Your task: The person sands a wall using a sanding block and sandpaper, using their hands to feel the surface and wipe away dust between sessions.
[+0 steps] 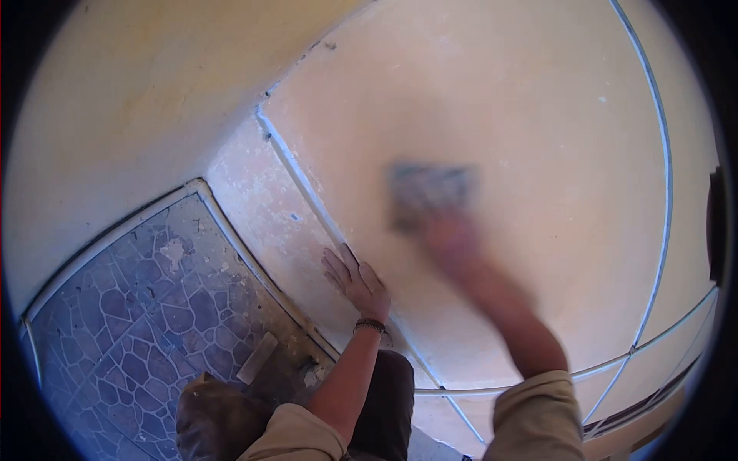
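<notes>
Clearly the person's left hand (355, 280) lies open, with its fingers spread flat against the cream wall (553, 115), just beside a pale raised line (304, 188) that runs slantwise down it. A dark wristband (370, 326) sits on that wrist. The right hand (452, 237) is higher up the wall and badly blurred, so whether it is closed round anything cannot be told. At its fingertips a dark square pad (430, 194) rests on the wall, well apart from the left hand and equally blurred.

The pad looks thin, flat and light, probably with some give and a rough face. It would likely handle best pressed under a flat palm, with the fingers hooked over its upper edge so it does not slip sideways.

Below the wall, patterned stone-look floor tiles (131, 307) are flecked with pale dust, and a short flat strip (257, 357) lies on them. No tin, bucket or tray shows, so nothing can be said of contents
</notes>
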Demonstrator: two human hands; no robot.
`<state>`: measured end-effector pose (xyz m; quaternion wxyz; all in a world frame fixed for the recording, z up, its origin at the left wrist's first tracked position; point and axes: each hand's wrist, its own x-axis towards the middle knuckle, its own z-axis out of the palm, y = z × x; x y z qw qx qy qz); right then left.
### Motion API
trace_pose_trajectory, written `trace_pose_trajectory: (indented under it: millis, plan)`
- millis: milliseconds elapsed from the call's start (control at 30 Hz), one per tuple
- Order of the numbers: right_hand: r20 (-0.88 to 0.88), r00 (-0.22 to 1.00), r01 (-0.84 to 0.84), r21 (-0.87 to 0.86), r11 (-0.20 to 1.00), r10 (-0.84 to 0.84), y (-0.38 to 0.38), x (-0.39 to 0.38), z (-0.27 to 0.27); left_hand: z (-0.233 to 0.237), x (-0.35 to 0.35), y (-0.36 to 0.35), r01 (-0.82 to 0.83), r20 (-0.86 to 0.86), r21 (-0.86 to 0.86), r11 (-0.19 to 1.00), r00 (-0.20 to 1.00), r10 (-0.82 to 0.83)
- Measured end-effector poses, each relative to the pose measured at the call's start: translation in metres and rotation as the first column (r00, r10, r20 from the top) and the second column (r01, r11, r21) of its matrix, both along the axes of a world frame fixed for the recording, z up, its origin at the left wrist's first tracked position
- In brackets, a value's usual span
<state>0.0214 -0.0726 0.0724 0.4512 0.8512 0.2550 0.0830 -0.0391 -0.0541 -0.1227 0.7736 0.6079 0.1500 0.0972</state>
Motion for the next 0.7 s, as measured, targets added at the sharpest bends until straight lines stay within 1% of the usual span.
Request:
trace_pose_trajectory:
  millis: [33, 67, 100, 133, 200, 233, 267, 300, 333, 367, 400, 433, 500, 533, 567, 600, 667, 700]
  plan:
    - [0.225, 0.974, -0.013, -0.019, 1.0, 0.017, -0.006, 0.007, 0.067, -0.002, -0.001, 0.002, -0.001, 0.0, 0.018, 1.0, 1.0, 0.001]
    - [0.425, 0.904, 0.049, -0.198, 0.979, 0.041, 0.015, 0.013, 0.136, -0.003, 0.003, 0.002, -0.01, 0.004, 0.032, 0.999, 1.0, 0.01]
    - [0.592, 0.805, -0.026, -0.031, 0.999, 0.039, 0.029, 0.022, 0.196, -0.004, 0.006, 0.002, -0.014, 0.012, 0.048, 0.999, 1.0, 0.013]
    - [0.802, 0.589, 0.007, -0.126, 0.992, 0.098, 0.048, 0.026, 0.225, -0.005, 0.01, 0.005, -0.015, 0.0, 0.049, 0.999, 1.0, 0.015]
    - [0.901, 0.404, 0.04, -0.191, 0.981, 0.159, 0.033, 0.05, 0.215, -0.003, 0.02, 0.01, -0.017, -0.018, 0.044, 0.999, 1.0, 0.018]
    - [0.691, 0.489, 0.226, 0.489, 0.843, -0.532, 0.075, 0.057, 0.163, 0.001, 0.023, 0.012, -0.019, -0.049, 0.038, 0.999, 0.999, 0.021]
    - [0.759, 0.651, -0.117, 0.069, 0.991, 0.024, 0.051, 0.068, 0.098, 0.004, 0.026, 0.016, -0.019, -0.076, 0.035, 0.999, 0.997, 0.022]
    - [0.592, 0.798, -0.116, -0.03, 0.993, 0.111, 0.041, 0.071, 0.028, 0.006, 0.027, 0.017, -0.011, -0.099, 0.029, 1.0, 0.995, 0.014]
    - [0.275, 0.961, -0.059, 0.072, 0.996, 0.037, 0.038, 0.055, -0.035, -0.009, 0.021, 0.006, -0.035, -0.068, 0.089, 0.995, 0.997, 0.041]
    - [-0.057, 0.998, 0.017, 0.205, 0.979, -0.006, 0.042, 0.031, -0.071, -0.035, 0.019, -0.014, -0.073, -0.029, 0.136, 0.988, 0.997, 0.077]
    - [-0.261, 0.965, 0.08, 0.283, 0.956, -0.003, 0.046, 0.014, -0.079, -0.041, 0.026, -0.029, -0.124, 0.017, 0.177, 0.976, 0.992, 0.123]
    - [-0.149, 0.989, 0.007, 0.179, 0.984, 0.02, 0.039, 0.02, -0.053, -0.014, 0.026, -0.006, -0.169, -0.039, -0.117, 0.979, 0.985, 0.166]
    - [0.06, 0.996, -0.071, -0.028, 0.997, 0.073, 0.018, 0.019, 0.032, -0.004, 0.024, 0.006, -0.089, -0.033, -0.014, 0.996, 0.996, 0.089]
    - [0.256, 0.966, -0.021, -0.05, 0.999, 0.033, 0.019, 0.025, 0.101, -0.005, 0.024, 0.011, -0.052, -0.041, 0.041, 0.998, 0.998, 0.054]
    - [0.51, 0.856, 0.009, -0.172, 0.985, 0.081, 0.034, 0.031, 0.166, -0.006, 0.024, 0.013, -0.006, -0.04, 0.071, 0.997, 0.999, 0.009]
    - [0.666, 0.738, 0.012, 0.154, 0.988, -0.113, 0.035, 0.038, 0.217, -0.009, 0.021, 0.014, -0.007, -0.022, 0.071, 0.997, 1.0, 0.008]
    - [0.846, 0.531, -0.017, 0.05, 0.999, -0.033, 0.046, 0.056, 0.225, -0.011, 0.024, 0.013, -0.036, 0.02, 0.065, 0.997, 0.999, 0.035]
    - [0.913, 0.407, -0.039, -0.009, 0.999, 0.024, 0.056, 0.068, 0.223, -0.007, 0.028, 0.012, -0.048, 0.009, 0.061, 0.997, 0.999, 0.047]
